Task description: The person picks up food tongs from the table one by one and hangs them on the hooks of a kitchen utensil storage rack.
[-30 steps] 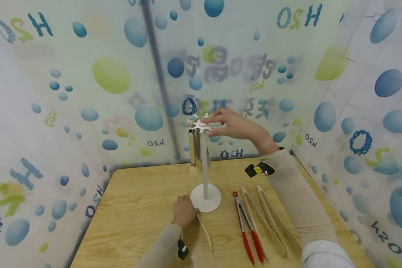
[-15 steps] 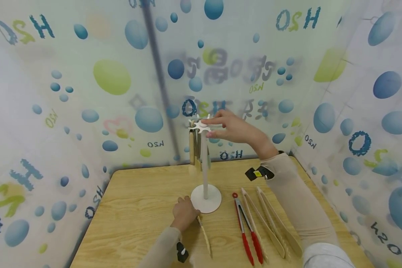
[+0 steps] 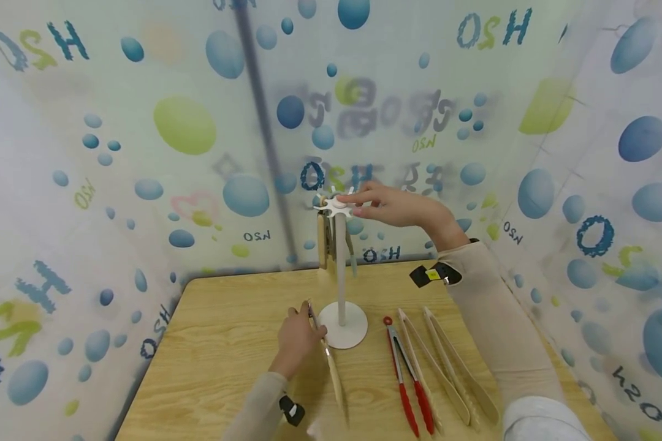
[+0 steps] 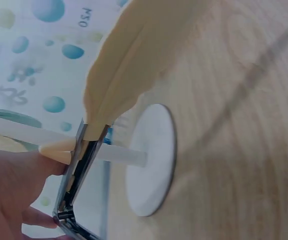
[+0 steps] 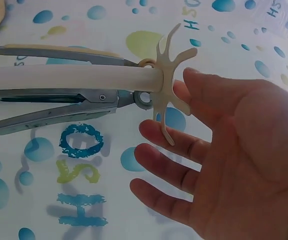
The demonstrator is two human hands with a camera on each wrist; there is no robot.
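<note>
My left hand (image 3: 298,334) holds tongs (image 3: 333,370) beside the stand's base. In the left wrist view, the tongs' beige leaf-shaped end (image 4: 119,75) points up and away from the hand, and the thumb lies against the metal arm. A white hook stand (image 3: 341,282) rises from a round base (image 3: 353,331). On its star-shaped top (image 5: 169,85) rest the fingertips of my right hand (image 3: 399,206), the other fingers loosely extended. Tongs (image 5: 94,102) hang by their loops from the hooks, on the stand's far side in the head view.
Red-handled tongs (image 3: 405,380) lie on the wooden table (image 3: 232,331) right of the stand. More beige tongs (image 3: 436,367) lie beside them, under my right forearm. A patterned curtain (image 3: 209,184) encloses the back and both sides.
My left hand has shifted slightly, and the tongs in it now show above the fingers as well, turned more upright. The stand's top leans slightly right; my right hand stays on it.
</note>
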